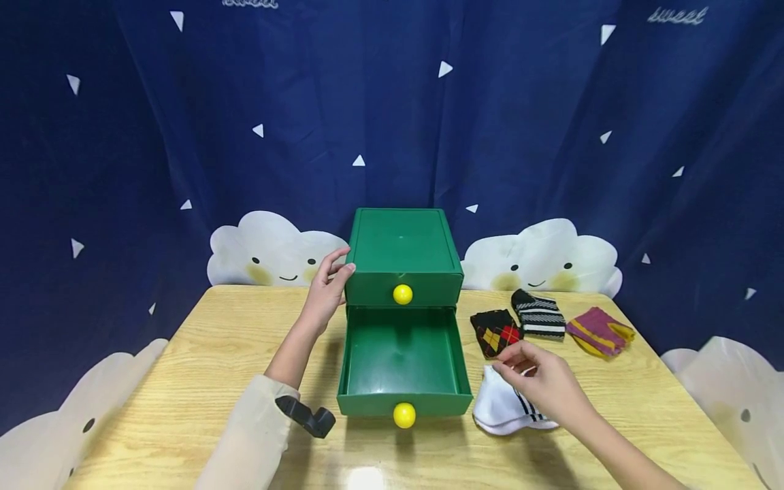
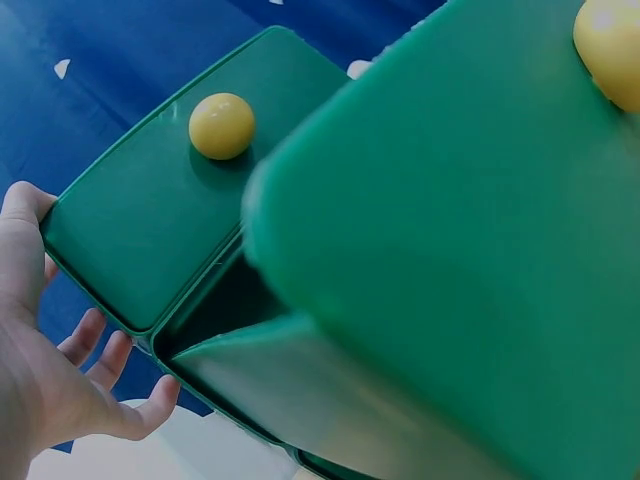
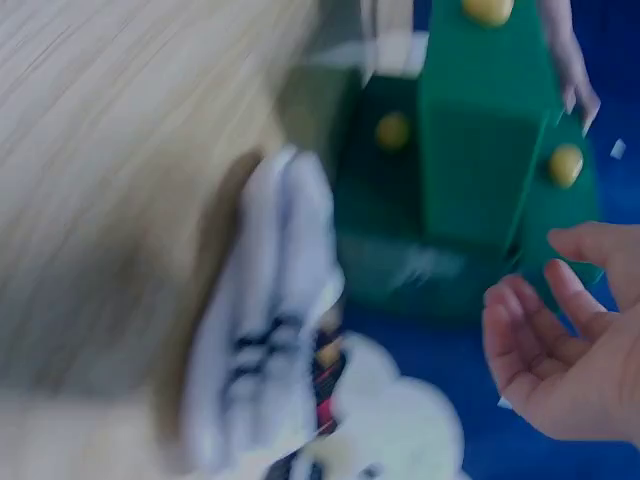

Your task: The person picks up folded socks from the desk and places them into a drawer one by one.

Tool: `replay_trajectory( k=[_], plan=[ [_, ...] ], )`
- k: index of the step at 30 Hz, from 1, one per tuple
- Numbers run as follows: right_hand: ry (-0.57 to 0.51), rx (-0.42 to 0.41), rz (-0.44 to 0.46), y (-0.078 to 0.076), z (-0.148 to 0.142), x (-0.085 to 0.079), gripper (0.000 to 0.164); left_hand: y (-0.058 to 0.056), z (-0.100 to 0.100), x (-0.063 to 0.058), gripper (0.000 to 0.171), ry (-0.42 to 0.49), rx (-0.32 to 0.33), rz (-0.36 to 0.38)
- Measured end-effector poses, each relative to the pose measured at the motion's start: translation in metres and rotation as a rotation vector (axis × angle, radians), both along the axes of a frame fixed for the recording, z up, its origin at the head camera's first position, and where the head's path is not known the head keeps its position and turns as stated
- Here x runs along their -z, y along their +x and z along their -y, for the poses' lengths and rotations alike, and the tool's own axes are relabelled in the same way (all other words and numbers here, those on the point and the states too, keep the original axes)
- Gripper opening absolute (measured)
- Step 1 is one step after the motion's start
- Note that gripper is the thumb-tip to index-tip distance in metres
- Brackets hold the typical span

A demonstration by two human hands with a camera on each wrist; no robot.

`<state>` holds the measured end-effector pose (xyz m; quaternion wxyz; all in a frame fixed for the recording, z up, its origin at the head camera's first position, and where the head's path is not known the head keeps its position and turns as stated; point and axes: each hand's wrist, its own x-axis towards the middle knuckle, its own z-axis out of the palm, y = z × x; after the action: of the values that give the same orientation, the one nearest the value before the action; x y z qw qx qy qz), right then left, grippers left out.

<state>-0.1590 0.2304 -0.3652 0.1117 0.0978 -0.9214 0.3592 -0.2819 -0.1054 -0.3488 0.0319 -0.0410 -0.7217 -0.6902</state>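
Note:
A green two-drawer box stands on the table with its lower drawer pulled out, showing the bare green bottom. My left hand touches the box's left side near the upper drawer; in the left wrist view its thumb lies at the drawer's edge and its fingers spread along the side. To the right of the drawer, my right hand hovers over a pair of folded white socks with black stripes. Its fingers are loosely bent, and nothing shows between them in the right wrist view, where the socks lie apart from the hand.
Behind the white socks lie black argyle socks, black-and-white striped socks and purple-and-yellow socks. Yellow ball knobs stick out from both drawer fronts. A dark blue curtain hangs behind the wooden table.

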Motion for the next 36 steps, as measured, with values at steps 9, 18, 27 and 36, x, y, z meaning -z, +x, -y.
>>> replay_trajectory(
  k=[9, 18, 27, 36],
  plan=[
    [0.133, 0.085, 0.147, -0.028, -0.049, 0.029, 0.026, -0.001, 0.002, -0.001, 0.044, 0.003, 0.007, 0.005],
    [0.152, 0.098, 0.322, -0.037, -0.074, 0.047, 0.059, -0.001, 0.001, -0.003, 0.043, 0.006, -0.004, 0.015],
    [0.121, 0.122, 0.445, -0.043, -0.087, 0.065, 0.081, 0.003, -0.001, -0.005, 0.046, 0.012, 0.020, 0.020],
    [0.063, 0.126, 0.526, -0.050, -0.092, 0.072, 0.076, -0.001, -0.001, 0.000, 0.043, 0.010, -0.005, 0.007]
  ],
)
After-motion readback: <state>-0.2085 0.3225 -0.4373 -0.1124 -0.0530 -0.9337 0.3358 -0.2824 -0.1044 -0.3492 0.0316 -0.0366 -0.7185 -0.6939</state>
